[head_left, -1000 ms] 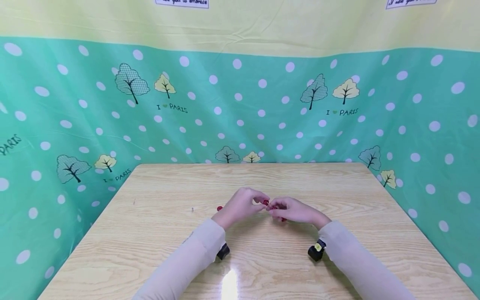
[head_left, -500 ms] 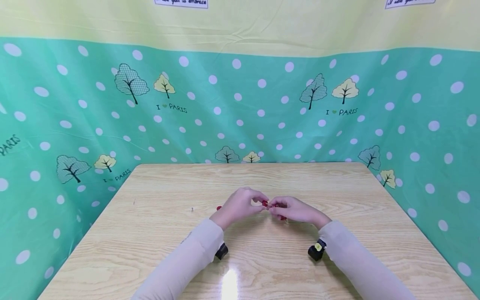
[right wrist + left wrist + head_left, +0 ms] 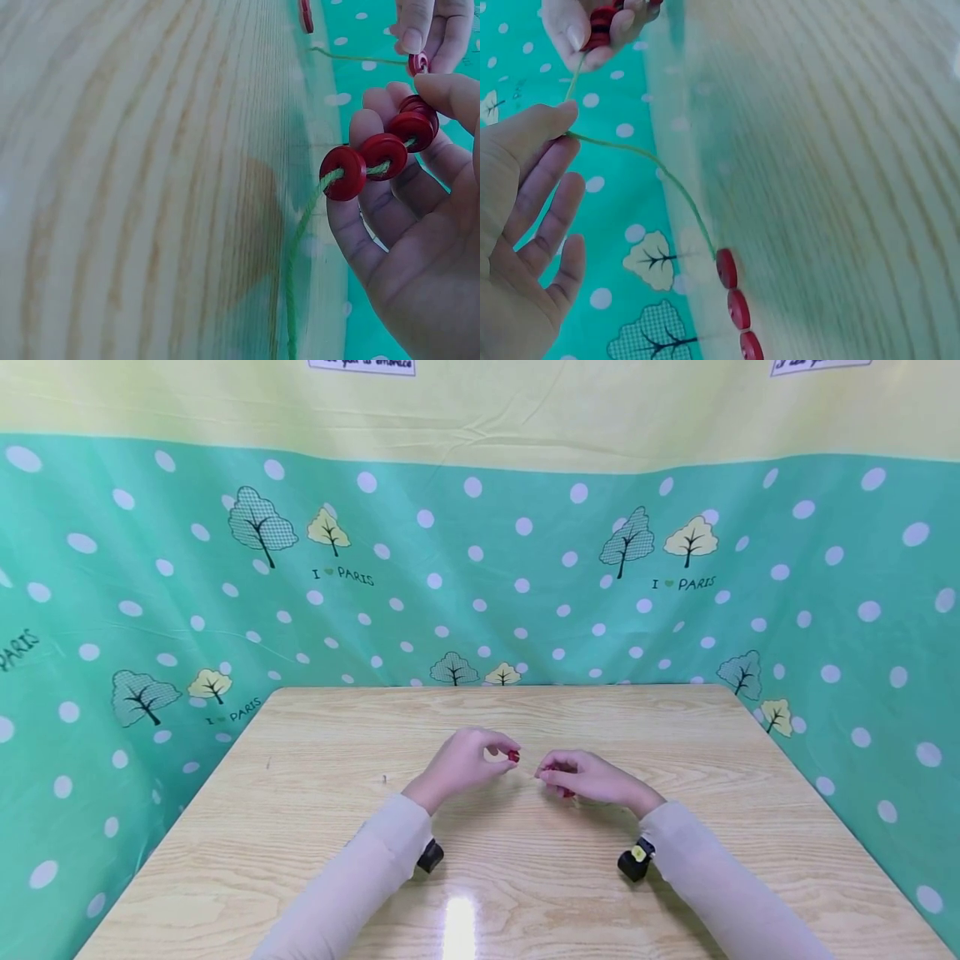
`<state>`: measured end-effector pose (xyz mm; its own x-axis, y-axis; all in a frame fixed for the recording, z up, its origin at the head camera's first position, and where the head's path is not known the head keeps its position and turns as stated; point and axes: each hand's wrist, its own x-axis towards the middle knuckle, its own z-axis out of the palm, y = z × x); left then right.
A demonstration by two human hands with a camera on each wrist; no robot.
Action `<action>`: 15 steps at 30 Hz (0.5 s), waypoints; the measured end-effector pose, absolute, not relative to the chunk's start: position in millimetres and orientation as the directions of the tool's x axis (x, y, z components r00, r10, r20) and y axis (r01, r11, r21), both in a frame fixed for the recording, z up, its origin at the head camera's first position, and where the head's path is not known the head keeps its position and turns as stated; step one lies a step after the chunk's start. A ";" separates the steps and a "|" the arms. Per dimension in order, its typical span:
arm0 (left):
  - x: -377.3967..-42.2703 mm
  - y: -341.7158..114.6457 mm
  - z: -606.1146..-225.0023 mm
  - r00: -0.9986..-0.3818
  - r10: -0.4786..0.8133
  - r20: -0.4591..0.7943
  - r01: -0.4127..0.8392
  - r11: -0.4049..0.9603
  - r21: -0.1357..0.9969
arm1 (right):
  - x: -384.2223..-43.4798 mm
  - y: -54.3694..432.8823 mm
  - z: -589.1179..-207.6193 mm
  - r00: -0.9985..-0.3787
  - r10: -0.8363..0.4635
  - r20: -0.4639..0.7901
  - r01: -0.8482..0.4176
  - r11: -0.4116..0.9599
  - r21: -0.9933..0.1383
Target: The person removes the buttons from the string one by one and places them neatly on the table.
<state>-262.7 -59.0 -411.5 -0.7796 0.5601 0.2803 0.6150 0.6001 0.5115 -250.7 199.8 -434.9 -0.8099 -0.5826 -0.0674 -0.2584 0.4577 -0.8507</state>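
Observation:
My left hand (image 3: 460, 762) pinches a red button (image 3: 513, 756) between thumb and fingertips. In the left wrist view its thumb and finger hold a green string (image 3: 675, 180), which runs on past them toward a row of red buttons (image 3: 738, 309). My right hand (image 3: 592, 777), just to the right, holds several red buttons (image 3: 386, 156) threaded on the same string, its thumb over the nearest ones. The string's tail (image 3: 292, 292) hangs from the last of these buttons. A short stretch of string spans the gap between both hands.
A light wooden table (image 3: 525, 893) lies under both hands. A green dotted curtain (image 3: 525, 560) with tree prints stands behind and at both sides. A tiny dark mark (image 3: 385, 779) shows on the table left of the left hand. Each wrist wears a black camera (image 3: 634, 860).
The left hand has moved left and slightly away from me, with the red button, so a gap has opened between the hands. The right hand has stayed nearly in place.

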 end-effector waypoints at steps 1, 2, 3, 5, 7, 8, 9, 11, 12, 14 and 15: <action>-263.4 -60.6 -411.2 -0.780 0.557 0.284 0.615 0.598 0.514 | -250.7 199.8 -434.6 -0.811 -0.582 -0.067 -0.259 0.458 -0.851; -264.1 -62.1 -410.9 -0.780 0.555 0.288 0.615 0.595 0.517 | -250.7 199.7 -434.3 -0.811 -0.581 -0.066 -0.258 0.457 -0.851; -264.6 -63.5 -410.9 -0.778 0.555 0.293 0.617 0.591 0.519 | -250.7 199.5 -434.2 -0.812 -0.580 -0.065 -0.257 0.456 -0.852; -265.2 -65.8 -410.7 -0.781 0.551 0.294 0.613 0.587 0.528 | -250.7 199.2 -434.1 -0.815 -0.576 -0.065 -0.254 0.455 -0.854; -266.1 -67.9 -411.0 -0.784 0.546 0.294 0.609 0.590 0.530 | -250.7 199.1 -434.1 -0.818 -0.572 -0.066 -0.250 0.456 -0.854; -266.1 -69.1 -410.7 -0.786 0.543 0.295 0.608 0.591 0.530 | -250.9 199.2 -434.3 -0.818 -0.571 -0.066 -0.248 0.455 -0.855; -266.1 -70.3 -410.6 -0.789 0.540 0.294 0.604 0.594 0.531 | -251.0 199.3 -434.4 -0.819 -0.570 -0.065 -0.248 0.453 -0.856; -266.4 -73.0 -410.0 -0.798 0.529 0.287 0.593 0.608 0.528 | -251.0 199.4 -434.2 -0.820 -0.568 -0.066 -0.245 0.454 -0.857; -266.6 -74.4 -409.6 -0.803 0.525 0.283 0.587 0.612 0.530 | -251.0 199.5 -434.0 -0.821 -0.567 -0.066 -0.244 0.453 -0.857; -266.6 -77.2 -408.6 -0.811 0.516 0.275 0.575 0.616 0.538 | -250.8 199.7 -433.6 -0.822 -0.566 -0.063 -0.245 0.451 -0.858; -266.9 -78.3 -408.5 -0.816 0.511 0.271 0.568 0.619 0.542 | -250.5 199.7 -433.2 -0.823 -0.565 -0.061 -0.247 0.451 -0.858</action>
<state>-266.9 -78.3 -408.5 -0.8156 0.5110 0.2715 0.5682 0.6188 0.5424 -250.5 199.7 -433.2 -0.8227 -0.5652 -0.0606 -0.2469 0.4513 -0.8575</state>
